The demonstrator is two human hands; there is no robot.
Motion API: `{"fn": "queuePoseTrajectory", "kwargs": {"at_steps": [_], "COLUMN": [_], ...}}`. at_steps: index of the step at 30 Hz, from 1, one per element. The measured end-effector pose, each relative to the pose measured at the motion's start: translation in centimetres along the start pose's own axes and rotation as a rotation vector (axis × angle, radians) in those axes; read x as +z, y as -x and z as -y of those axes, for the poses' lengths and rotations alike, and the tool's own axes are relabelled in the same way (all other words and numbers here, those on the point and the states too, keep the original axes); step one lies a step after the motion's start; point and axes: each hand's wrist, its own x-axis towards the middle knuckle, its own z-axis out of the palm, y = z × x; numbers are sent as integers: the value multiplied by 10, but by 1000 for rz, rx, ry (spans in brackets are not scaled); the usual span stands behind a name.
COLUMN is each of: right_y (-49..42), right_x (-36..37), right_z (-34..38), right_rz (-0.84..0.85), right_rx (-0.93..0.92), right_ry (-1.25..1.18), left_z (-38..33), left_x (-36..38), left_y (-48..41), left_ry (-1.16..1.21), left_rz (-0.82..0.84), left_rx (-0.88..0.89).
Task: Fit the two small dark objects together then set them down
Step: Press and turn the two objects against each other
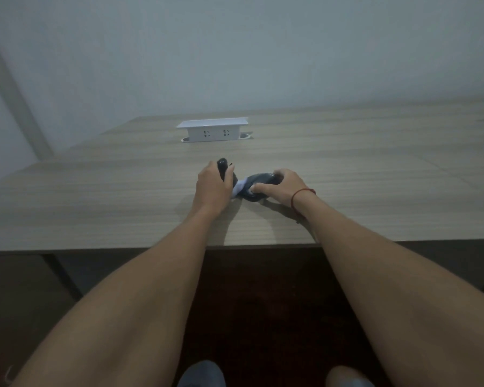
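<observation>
Two small dark objects sit low over the table (123, 205), joined by a pale soft band (238, 188). The right hand (284, 188) grips the larger piece (259, 181); the left hand (211, 188) wraps the smaller piece (223, 164). Both appear light and pliable, so hold near the meeting ends.

One head-worn wide-angle view looks forward and down across the table (123, 196).

Premises appear to be an office or meeting room. Evidence: a long wood-grain laminate surface (347, 169) with a white pop-up socket box (212, 129) set into it, showing two outlets; a plain pale wall (235, 51) behind; dark flooring (263, 303) beneath. Lighting is dim.
</observation>
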Motion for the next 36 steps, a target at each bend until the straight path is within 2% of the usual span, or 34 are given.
{"fn": "queuePoseTrajectory", "kwargs": {"at_steps": [2, 5, 7, 12, 18, 25, 27, 31, 33, 36], "right_y": [-1, -1, 0, 2, 1, -2, -1, -1, 1, 0], "right_x": [-1, -3, -6, -1, 9, 6, 4, 2, 1, -1], "right_z": [-1, -1, -2, 3, 4, 2, 4, 3, 3, 4], "right_rz": [11, 16, 36, 38, -85, -9, 7, 29, 40, 47], "right_rx": [-8, -29, -30, 9, 1, -9, -20, -34, -52, -63], "right_ry": [-8, 3, -3, 57, 224, 182, 189, 183, 169, 141], "left_z": [0, -9, -13, -4, -18, -9, -9, -23, -21, -8], "left_x": [-2, 0, 4, 3, 1, 9, 8, 9, 11, 12], "left_y": [-4, -9, -9, -9, -10, -10, -8, -1, -1, 0], "left_ry": [-15, 148, 190, -14, 174, -23, -30, 122, 120, -25], "left_rz": [1, -77, -70, 21, -106, 53, 47, -77, -51, 48], "left_rx": [-14, -77, -102, -71, -75, -10, 22, 68, 95, 107]}}
